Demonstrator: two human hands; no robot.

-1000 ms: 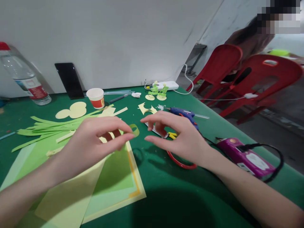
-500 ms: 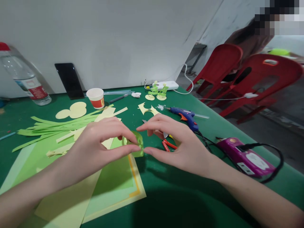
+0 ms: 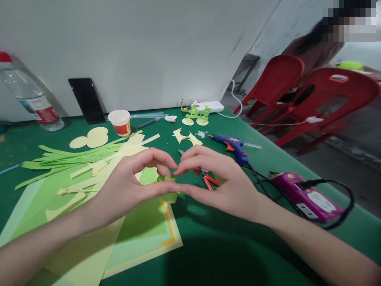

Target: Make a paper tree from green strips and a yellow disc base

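A curled green paper strip (image 3: 169,198) sits between my hands, above the edge of the stacked paper sheets. My left hand (image 3: 139,176) is closed on it, thumb in front and fingers behind. My right hand (image 3: 217,178) meets the left at the fingertips; its thumb and fingers close on the strip's right side. The fingers hide much of the curl. Pliers with red handles (image 3: 211,180) lie partly behind my right hand. Cut green strips (image 3: 80,157) and pale yellow paper pieces (image 3: 127,145) lie to the left of my hands.
A blue glue gun (image 3: 232,145) and a purple power strip (image 3: 309,198) with its cord lie at right. Along the back stand a water bottle (image 3: 38,103), a phone (image 3: 87,101), a paper cup (image 3: 120,123) and small paper plants (image 3: 203,115). A person sits beyond red chairs (image 3: 336,95).
My right fingertips have moved left against the left hand's and onto the strip. The curled strip has shifted slightly down and left, and its opening has turned upward.
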